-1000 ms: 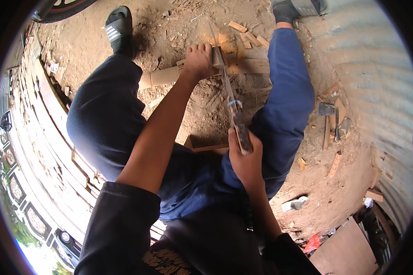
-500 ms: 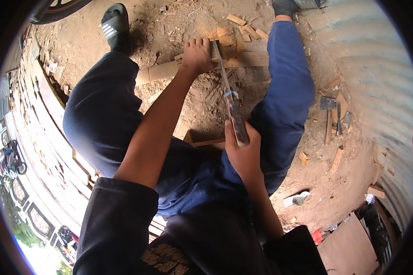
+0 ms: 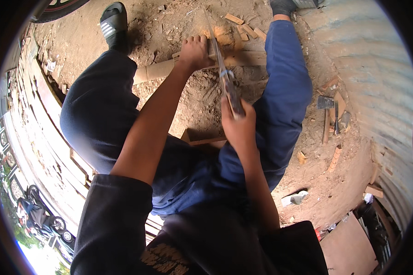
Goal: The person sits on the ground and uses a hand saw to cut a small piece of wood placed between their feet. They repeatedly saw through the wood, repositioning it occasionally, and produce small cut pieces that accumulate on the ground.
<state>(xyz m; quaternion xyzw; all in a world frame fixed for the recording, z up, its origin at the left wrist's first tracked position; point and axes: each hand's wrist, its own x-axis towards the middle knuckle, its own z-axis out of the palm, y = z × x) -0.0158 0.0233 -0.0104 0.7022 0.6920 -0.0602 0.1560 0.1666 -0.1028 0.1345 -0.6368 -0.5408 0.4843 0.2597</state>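
Observation:
My right hand [image 3: 239,128] is wrapped round the handle of a handsaw [image 3: 220,64], whose narrow blade points away from me. A strip of light blue material is tied where blade meets handle. With its fingers curled over the far side, my left hand [image 3: 195,54] presses a small wooden block [image 3: 211,47] down on a long wooden plank [image 3: 158,70]. The blade runs along the block's right side; the hand and blade hide where they meet. Orange sawdust [image 3: 223,34] lies just beyond.
Wood offcuts [image 3: 234,19] lie on the dirt beyond the plank. To the right are a hammer-like tool [image 3: 326,103] and a chisel-like tool [image 3: 337,117], near a corrugated metal sheet [image 3: 367,50]. A wooden frame corner [image 3: 202,140] sits between my legs.
My right hand has pushed the saw forward, away from me, so more blade reaches past the block. The left hand keeps its hold on the block. A motorcycle at far left has moved nearer.

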